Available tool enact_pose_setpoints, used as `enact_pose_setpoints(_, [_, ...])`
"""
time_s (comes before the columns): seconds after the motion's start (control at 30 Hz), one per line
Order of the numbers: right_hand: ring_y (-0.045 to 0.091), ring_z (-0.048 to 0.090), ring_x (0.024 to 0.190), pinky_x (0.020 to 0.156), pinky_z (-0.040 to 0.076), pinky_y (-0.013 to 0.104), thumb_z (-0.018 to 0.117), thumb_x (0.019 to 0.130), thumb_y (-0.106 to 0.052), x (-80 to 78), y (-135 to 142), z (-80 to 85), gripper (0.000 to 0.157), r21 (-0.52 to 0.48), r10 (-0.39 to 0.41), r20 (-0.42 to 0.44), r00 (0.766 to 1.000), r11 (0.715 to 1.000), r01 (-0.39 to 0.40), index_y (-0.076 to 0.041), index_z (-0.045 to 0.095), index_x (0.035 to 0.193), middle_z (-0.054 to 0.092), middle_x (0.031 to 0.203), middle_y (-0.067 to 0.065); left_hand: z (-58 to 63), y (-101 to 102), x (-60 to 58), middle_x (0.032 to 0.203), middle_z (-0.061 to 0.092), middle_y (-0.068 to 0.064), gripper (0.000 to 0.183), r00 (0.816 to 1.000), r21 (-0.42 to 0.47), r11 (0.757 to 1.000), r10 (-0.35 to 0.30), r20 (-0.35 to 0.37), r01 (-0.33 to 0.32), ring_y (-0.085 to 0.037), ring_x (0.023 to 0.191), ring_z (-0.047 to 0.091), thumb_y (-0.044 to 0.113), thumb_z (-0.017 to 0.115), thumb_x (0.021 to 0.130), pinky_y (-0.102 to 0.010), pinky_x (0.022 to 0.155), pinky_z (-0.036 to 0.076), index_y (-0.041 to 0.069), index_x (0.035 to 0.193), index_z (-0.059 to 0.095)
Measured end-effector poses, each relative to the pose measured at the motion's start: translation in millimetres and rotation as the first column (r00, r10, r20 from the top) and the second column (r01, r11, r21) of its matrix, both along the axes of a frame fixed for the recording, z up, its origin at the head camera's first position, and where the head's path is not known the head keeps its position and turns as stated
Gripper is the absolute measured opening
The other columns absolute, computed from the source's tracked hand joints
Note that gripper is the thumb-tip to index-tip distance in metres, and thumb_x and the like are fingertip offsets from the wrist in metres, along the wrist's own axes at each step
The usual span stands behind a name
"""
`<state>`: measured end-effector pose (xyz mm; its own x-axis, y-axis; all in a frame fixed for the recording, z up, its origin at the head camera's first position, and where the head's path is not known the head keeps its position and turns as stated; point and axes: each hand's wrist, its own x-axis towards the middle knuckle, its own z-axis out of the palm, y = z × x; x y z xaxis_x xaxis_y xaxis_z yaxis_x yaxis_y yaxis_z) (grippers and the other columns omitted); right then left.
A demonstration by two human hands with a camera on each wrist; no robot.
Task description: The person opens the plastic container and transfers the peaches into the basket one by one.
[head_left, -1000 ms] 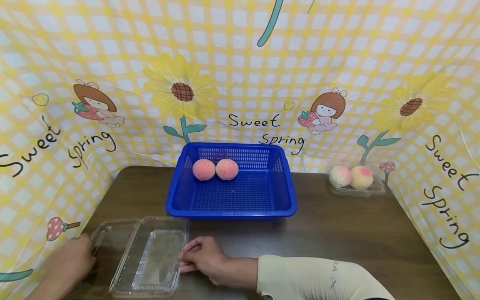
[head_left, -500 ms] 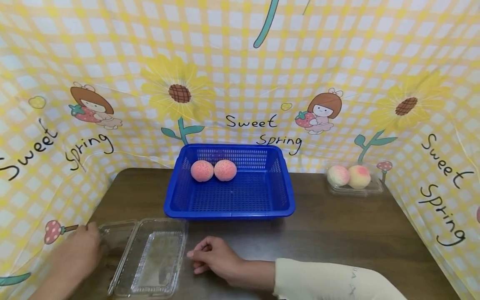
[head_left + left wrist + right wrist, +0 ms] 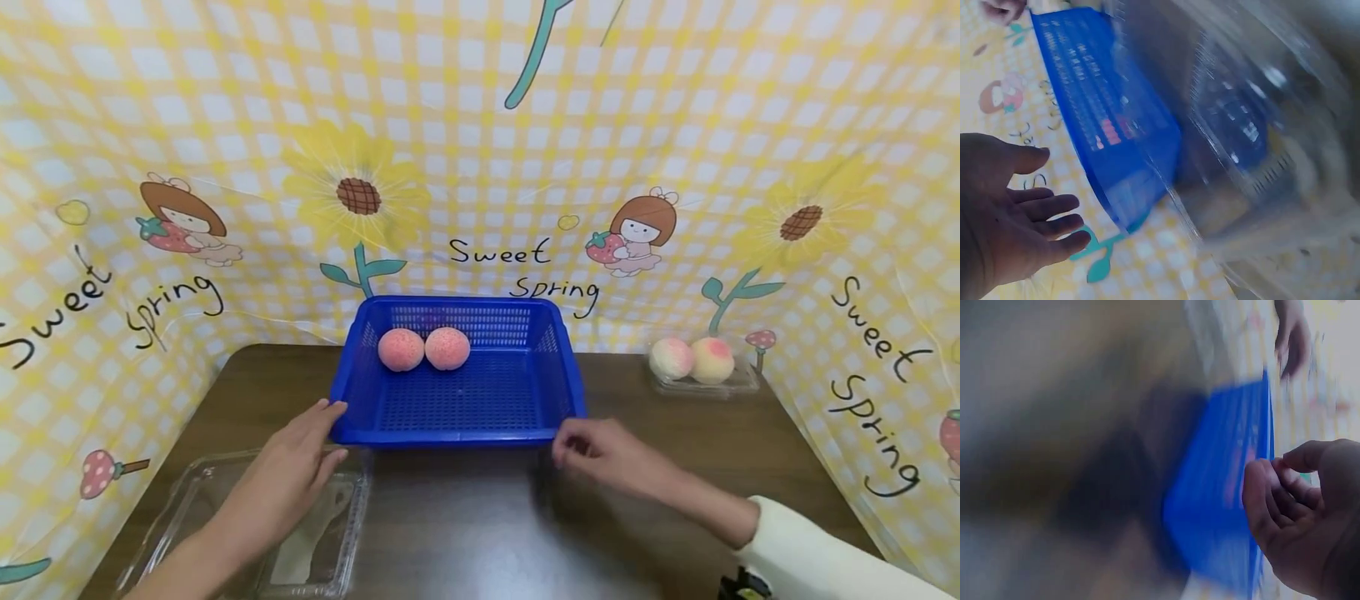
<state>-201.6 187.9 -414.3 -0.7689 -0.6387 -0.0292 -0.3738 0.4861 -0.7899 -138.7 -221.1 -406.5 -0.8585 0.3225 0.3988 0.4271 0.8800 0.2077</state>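
A blue plastic basket [image 3: 465,435] stands mid-table with two pink peaches [image 3: 424,350] at its back left. My left hand [image 3: 288,458] reaches over a clear plastic clamshell box [image 3: 352,533] toward the basket's left front corner, fingers extended; in the left wrist view the hand [image 3: 1016,219] looks apart from the basket. At the right front corner is my right hand [image 3: 607,450], its fingers loosely curled. In the blurred right wrist view the right hand [image 3: 1304,512] overlaps the basket wall [image 3: 1210,487]; contact is unclear. The left forearm hides part of the box.
At the table's back right lies another clear plastic box [image 3: 742,382] with two pale peaches [image 3: 692,360] in it. A yellow checked cloth [image 3: 480,167] hangs round the brown wooden table [image 3: 450,533] at the back and sides.
My left hand has left the clamshell box's left edge and moved right and forward to the basket. The right hand has gone from the box's right side to the basket's right front corner.
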Motion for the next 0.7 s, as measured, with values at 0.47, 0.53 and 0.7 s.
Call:
enact_pose_setpoints(0.47, [0.031,0.064,0.079,0.067,0.054,0.045,0.052,0.094,-0.016,-85.3,141,17.2,0.020,0.224,-0.382,-0.521,0.763,0.802,0.554,0.001,0.061,0.096,0.066,0.092,0.019,-8.0,6,-15.4,0.133,0.059,-0.016,0.040,0.994,-0.075,0.995,-0.066,0.087,0.073,-0.035,0.129,0.050,0.003,0.062,0.090,-0.053,0.106,0.041,0.005,0.130,0.060])
enact_pose_setpoints(0.53, [0.040,0.063,0.089,0.073,0.052,0.053,0.052,0.093,-0.015,-93.3,156,12.9,0.026,0.235,-0.393,-0.533,0.749,0.782,0.578,0.008,0.060,0.101,0.065,0.099,0.028,-9.1,6,-17.0,0.133,0.059,-0.016,0.041,0.992,-0.078,0.994,-0.067,0.105,0.075,-0.035,0.129,0.051,0.001,0.062,0.089,-0.054,0.105,0.042,0.006,0.130,0.061])
enact_pose_setpoints(0.7, [0.056,0.050,0.100,0.081,0.043,0.064,0.047,0.094,-0.016,-107.3,193,0.3,0.041,0.276,-0.436,-0.557,0.707,0.705,0.653,0.020,0.054,0.110,0.054,0.109,0.042,-10.8,9,-18.4,0.134,0.058,-0.016,0.050,0.985,-0.107,0.991,-0.066,0.159,0.083,-0.035,0.128,0.051,-0.013,0.060,0.084,-0.053,0.105,0.042,0.008,0.130,0.061])
